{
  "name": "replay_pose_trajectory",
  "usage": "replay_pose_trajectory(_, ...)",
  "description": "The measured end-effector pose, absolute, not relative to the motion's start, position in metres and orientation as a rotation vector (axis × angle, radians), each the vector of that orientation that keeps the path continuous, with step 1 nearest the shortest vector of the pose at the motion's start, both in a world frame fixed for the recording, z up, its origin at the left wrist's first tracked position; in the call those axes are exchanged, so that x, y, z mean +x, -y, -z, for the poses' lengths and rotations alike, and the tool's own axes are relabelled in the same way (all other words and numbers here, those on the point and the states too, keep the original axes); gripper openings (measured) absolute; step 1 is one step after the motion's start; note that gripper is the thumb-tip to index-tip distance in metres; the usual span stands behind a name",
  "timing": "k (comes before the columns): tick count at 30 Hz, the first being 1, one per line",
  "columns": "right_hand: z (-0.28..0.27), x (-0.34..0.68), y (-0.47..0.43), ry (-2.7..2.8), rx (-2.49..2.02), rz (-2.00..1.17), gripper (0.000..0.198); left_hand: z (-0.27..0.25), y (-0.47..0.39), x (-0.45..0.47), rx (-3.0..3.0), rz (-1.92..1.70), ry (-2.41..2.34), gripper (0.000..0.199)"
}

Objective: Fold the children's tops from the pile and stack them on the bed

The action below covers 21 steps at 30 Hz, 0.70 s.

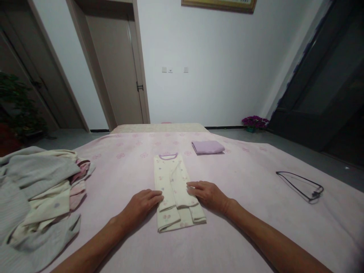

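Note:
A cream long-sleeved child's shirt (182, 185) with small printed motifs and a lilac neckband lies in front of me. Its sides and sleeves are folded inward, and its neck points away from me. My left hand (146, 201) rests at the shirt's left edge, fingers stretched out and touching the cloth. On the opposite edge lies my right hand (209, 194), its fingers extended over the fabric. Neither hand grips anything that I can see. Beyond the shirt, slightly right, is a folded lilac cloth (208, 147).
Everything lies on a pale pink flowered bedspread (127, 174). A heap of grey, cream and pink clothes (42, 189) is at the left. Black-framed glasses (301, 184) lie at the right. Behind stand a door (113, 64) and purple flowers (254, 121).

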State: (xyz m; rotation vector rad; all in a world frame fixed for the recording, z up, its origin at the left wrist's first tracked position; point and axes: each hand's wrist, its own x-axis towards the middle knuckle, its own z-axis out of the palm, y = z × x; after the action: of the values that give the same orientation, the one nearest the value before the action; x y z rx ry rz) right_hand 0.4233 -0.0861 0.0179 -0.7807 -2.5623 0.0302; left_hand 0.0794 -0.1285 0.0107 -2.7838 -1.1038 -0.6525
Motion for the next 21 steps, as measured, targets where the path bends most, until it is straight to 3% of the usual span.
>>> replay_pose_trajectory(10,-0.010,0.423,0.080,2.437,-0.672,-0.191,0.029,-0.011,0.123,0.091,-2.820,0.877,1.208,0.019)
replay_pose_trajectory(21,-0.031,0.414,0.087,2.578,-0.685,-0.155,0.034,-0.017,0.124,0.092,-2.933,0.955,1.267,0.019)
